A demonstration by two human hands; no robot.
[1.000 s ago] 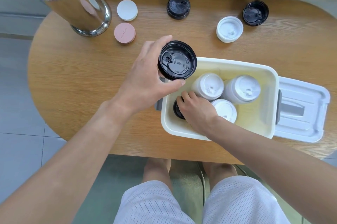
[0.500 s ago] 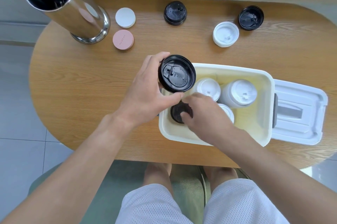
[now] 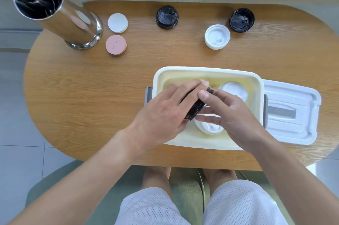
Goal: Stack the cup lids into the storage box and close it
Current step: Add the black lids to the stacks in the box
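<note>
The left hand has come down from above the box's left rim and is now inside it, the black lid tipped on edge instead of face-up. The right hand has left the near-left corner, its fingers stretched flat against the lid, over the white lids.

black lid mostly hidden between hands, box floor partly covered
</note>
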